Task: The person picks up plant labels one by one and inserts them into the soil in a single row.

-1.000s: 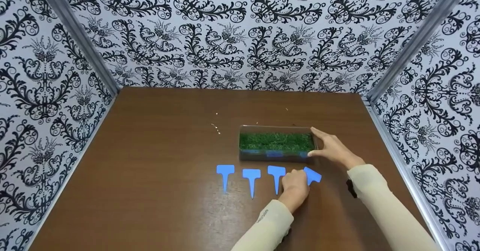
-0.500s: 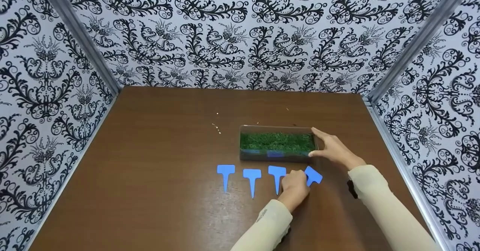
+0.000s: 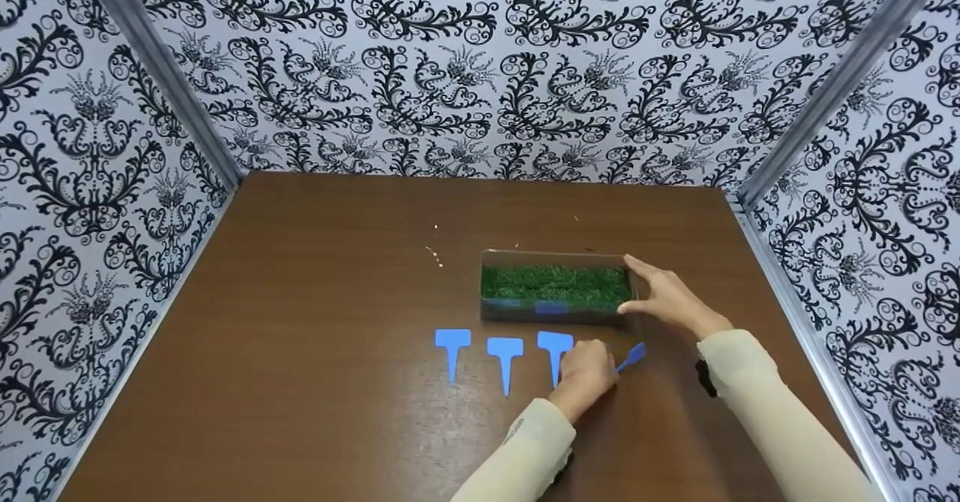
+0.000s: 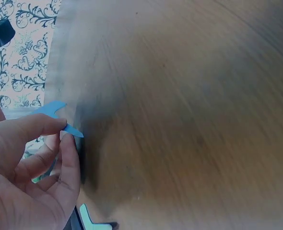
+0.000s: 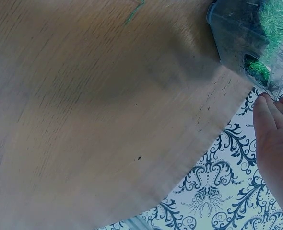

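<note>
Between thumb and fingers, my left hand (image 3: 587,371) pinches the stem of a blue T-shaped plant label (image 3: 635,353), its head tilted up to the right. In the left wrist view the label (image 4: 49,109) sticks out either side of the fingertips. My right hand (image 3: 671,303) spans the right end of a clear plastic box (image 3: 555,254), thumb at the front corner and fingers at the back. Green artificial grass (image 3: 555,283) fills the box. Three more blue labels lie flat before it: a left one (image 3: 452,338), a middle one (image 3: 505,347) and one (image 3: 553,341) partly behind my left hand.
The brown wooden table (image 3: 315,322) is bounded by patterned walls (image 3: 480,74) at the back and sides. Small pale specks (image 3: 435,256) lie left of the box. A thin green strand (image 5: 134,12) shows on the table in the right wrist view.
The label in my left hand has turned from lying nearly face-up to a narrow, edge-on tilt. My left hand has shifted slightly left; my right hand and the box stay put.
</note>
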`<move>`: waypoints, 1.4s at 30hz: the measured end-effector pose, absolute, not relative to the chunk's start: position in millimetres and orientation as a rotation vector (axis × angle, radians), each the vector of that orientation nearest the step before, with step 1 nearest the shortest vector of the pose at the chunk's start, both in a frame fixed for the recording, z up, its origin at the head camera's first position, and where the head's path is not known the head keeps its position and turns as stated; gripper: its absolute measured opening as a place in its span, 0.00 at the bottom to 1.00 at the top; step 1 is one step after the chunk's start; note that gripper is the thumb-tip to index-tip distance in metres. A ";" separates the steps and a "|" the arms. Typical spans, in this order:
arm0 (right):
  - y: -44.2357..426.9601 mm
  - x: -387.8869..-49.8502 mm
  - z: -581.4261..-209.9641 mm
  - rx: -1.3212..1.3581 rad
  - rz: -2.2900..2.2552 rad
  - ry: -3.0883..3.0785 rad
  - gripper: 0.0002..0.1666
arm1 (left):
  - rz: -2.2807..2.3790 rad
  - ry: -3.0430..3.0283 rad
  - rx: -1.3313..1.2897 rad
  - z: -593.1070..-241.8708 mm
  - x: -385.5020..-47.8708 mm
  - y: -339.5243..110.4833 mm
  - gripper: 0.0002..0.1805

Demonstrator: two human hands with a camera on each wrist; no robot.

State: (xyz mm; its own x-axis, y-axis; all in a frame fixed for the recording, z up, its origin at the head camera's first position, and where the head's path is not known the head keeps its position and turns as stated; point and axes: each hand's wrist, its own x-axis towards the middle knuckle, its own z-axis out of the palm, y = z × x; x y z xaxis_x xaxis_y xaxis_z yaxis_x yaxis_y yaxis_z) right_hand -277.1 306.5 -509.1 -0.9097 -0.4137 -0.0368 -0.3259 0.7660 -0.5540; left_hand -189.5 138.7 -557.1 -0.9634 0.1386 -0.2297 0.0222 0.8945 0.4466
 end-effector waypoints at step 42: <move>307.6 -279.1 -512.9 -0.555 -0.863 2.787 0.55 | 1.198 2.937 0.325 -503.4 -233.8 67.2 0.07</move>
State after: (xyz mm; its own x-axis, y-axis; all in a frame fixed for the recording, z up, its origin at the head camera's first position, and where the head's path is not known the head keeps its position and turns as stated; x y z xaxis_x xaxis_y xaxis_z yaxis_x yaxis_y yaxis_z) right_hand -279.1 307.6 -512.9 -0.9161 -0.3975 -0.0521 -0.2985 0.7630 -0.5733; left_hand -233.8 67.2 -503.4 -0.9781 0.1698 0.1199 0.2053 0.6972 0.6869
